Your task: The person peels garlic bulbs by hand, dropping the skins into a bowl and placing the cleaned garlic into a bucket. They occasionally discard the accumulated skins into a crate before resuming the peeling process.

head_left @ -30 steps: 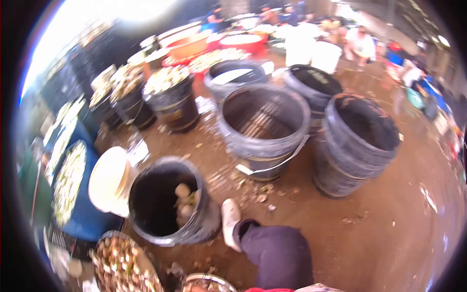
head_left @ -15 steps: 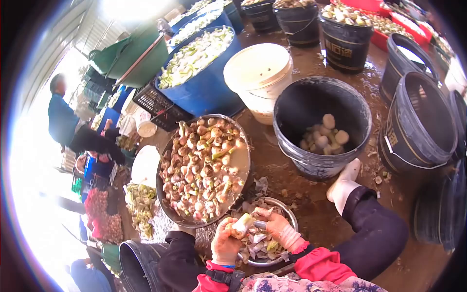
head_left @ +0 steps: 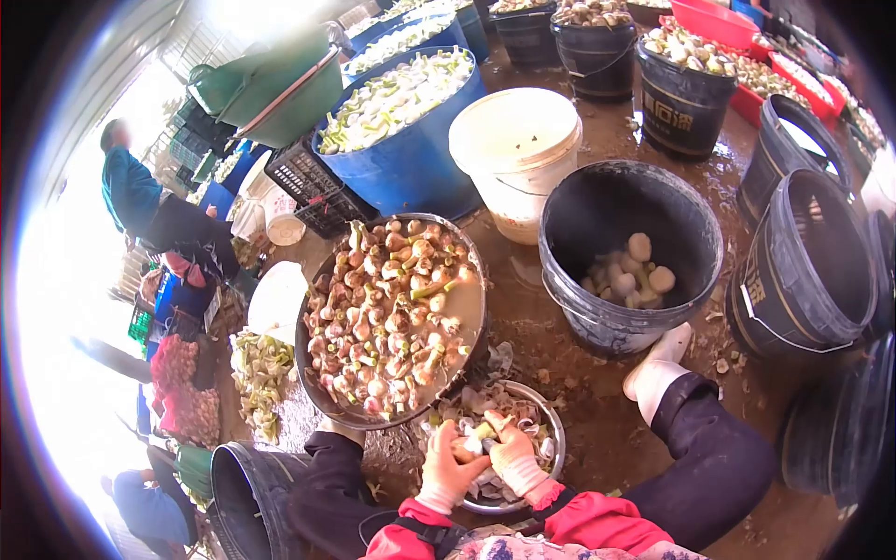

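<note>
My left hand is closed round a garlic bulb with a pale green stem, mostly hidden by the fingers. My right hand presses in from the other side, its fingers bent at the stem. Part of a small grey metal tool shows at its thumb; its shape is largely covered. Both hands are above a metal bowl full of garlic skins. Just beyond stands a wide round tub of unpeeled garlic bulbs in murky water. A black bucket holds several peeled bulbs.
A white lidded bucket and a blue barrel of pale stems stand behind the tub. Black buckets line the right side. Leaf trimmings lie at left, near another black bucket. A person is at far left.
My hands have drawn closer together and lower over the bowl, and the garlic bulb has turned more into my left fingers. The view has shifted slightly.
</note>
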The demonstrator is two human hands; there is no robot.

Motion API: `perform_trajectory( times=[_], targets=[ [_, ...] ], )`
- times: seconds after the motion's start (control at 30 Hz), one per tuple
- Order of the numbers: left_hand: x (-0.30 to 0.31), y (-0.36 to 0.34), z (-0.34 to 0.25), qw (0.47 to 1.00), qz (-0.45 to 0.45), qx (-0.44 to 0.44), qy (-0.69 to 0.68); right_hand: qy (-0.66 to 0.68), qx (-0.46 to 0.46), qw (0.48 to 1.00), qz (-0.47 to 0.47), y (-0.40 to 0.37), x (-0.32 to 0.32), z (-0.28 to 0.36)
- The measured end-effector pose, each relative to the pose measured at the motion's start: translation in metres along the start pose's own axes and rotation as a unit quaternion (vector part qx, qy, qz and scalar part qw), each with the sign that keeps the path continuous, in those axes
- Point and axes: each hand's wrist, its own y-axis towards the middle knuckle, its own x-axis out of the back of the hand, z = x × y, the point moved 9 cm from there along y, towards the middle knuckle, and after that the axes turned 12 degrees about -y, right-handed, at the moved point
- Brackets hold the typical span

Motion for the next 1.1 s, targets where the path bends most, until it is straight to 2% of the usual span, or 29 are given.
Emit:
perform_trajectory(
  times=[0.03,0.07,0.1,0.13,0.17,0.2,0.23,0.27,0.3,0.33,0.37,0.4,0.43,0.47,0.5,0.53,0.6,0.67,0.7,0.73,0.8,0.83,0.87,0.93,0.97,1.0,1.03,1.07,1.1],
  targets=[
    [-0.006,-0.007,0.027,0.939,0.022,0.217,-0.267,0.07,-0.035,0.996,0.049,-0.004,0.0,0.008],
    [-0.013,-0.015,0.032,0.819,-0.003,0.285,-0.498,0.139,-0.07,0.983,0.098,-0.008,-0.005,0.013],
    [-0.017,-0.019,0.034,0.746,0.009,0.294,-0.597,0.074,0.001,0.992,0.098,-0.007,-0.001,0.023],
    [-0.018,-0.021,0.035,0.663,0.021,0.296,-0.687,0.073,0.004,0.992,0.103,-0.005,0.0,0.022],
    [-0.016,-0.022,0.037,0.651,0.035,0.306,-0.693,0.134,0.023,0.98,0.144,-0.004,-0.006,0.026],
    [-0.015,-0.022,0.041,0.652,0.032,0.304,-0.693,0.193,0.039,0.963,0.184,-0.006,-0.009,0.034],
    [-0.012,-0.021,0.046,0.67,0.028,0.293,-0.681,0.237,-0.015,0.949,0.207,-0.01,-0.009,0.032],
    [-0.011,-0.02,0.049,0.687,0.026,0.282,-0.669,0.236,-0.015,0.949,0.208,-0.009,-0.01,0.034],
    [-0.002,-0.021,0.04,0.743,0.005,0.275,-0.61,0.24,-0.027,0.94,0.24,-0.01,-0.017,0.036],
    [-0.013,-0.021,0.053,0.742,0.006,0.276,-0.611,0.244,-0.039,0.93,0.272,-0.012,-0.024,0.036],
    [-0.008,-0.013,0.067,0.84,-0.035,0.184,-0.509,0.275,-0.079,0.925,0.251,-0.015,-0.028,0.025],
    [-0.003,-0.012,0.075,0.913,-0.075,0.087,-0.391,0.275,-0.081,0.925,0.251,-0.017,-0.032,0.019],
    [-0.005,-0.01,0.08,0.864,-0.092,0.155,-0.47,0.252,-0.099,0.93,0.247,-0.019,-0.035,0.015],
    [-0.002,-0.003,0.074,0.864,-0.093,0.157,-0.47,0.229,-0.115,0.935,0.244,-0.021,-0.038,0.011],
    [0.002,0.002,0.069,0.799,-0.13,0.223,-0.543,0.111,-0.087,0.965,0.22,-0.014,-0.039,0.002],
    [0.001,0.002,0.07,0.722,-0.166,0.284,-0.608,0.108,-0.088,0.964,0.226,-0.014,-0.039,0.006],
    [0.007,0.01,0.083,0.724,-0.219,0.307,-0.577,-0.02,-0.041,0.98,0.193,-0.012,-0.023,0.025],
    [0.008,0.018,0.101,0.687,-0.293,0.298,-0.595,-0.007,-0.059,0.977,0.203,-0.014,-0.026,0.023],
    [0.015,0.018,0.1,0.71,-0.329,0.264,-0.564,0.065,-0.094,0.974,0.195,-0.015,-0.029,0.017],
    [0.019,0.012,0.093,0.756,-0.331,0.231,-0.516,0.136,-0.13,0.965,0.183,-0.015,-0.03,0.011],
    [0.032,0.007,0.042,0.9,-0.255,0.089,-0.342,0.159,-0.158,0.958,0.178,-0.013,-0.025,0.004],
    [0.013,0.0,0.033,0.894,-0.16,0.113,-0.404,0.153,-0.118,0.966,0.173,-0.008,-0.026,0.001],
    [-0.002,-0.009,0.046,0.952,-0.127,0.029,-0.277,0.146,-0.079,0.972,0.169,-0.006,-0.028,0.002],
    [-0.008,-0.013,0.063,0.932,-0.146,0.097,-0.317,-0.062,0.011,0.969,0.24,-0.012,-0.044,0.013],
    [-0.004,-0.01,0.075,0.904,-0.164,0.198,-0.341,-0.088,-0.011,0.966,0.243,-0.016,-0.047,0.012],
    [-0.002,-0.008,0.056,0.768,-0.177,0.271,-0.553,-0.114,-0.034,0.962,0.245,-0.02,-0.048,0.011],
    [-0.002,-0.007,0.063,0.75,-0.16,0.258,-0.588,-0.114,-0.033,0.962,0.245,-0.016,-0.048,0.003],
    [0.0,-0.006,0.063,0.731,-0.141,0.246,-0.621,-0.02,-0.061,0.971,0.228,-0.01,-0.042,0.002],
    [-0.003,-0.016,0.064,0.731,-0.132,0.277,-0.609,0.076,-0.088,0.971,0.209,-0.009,-0.037,0.001]
  ],
)
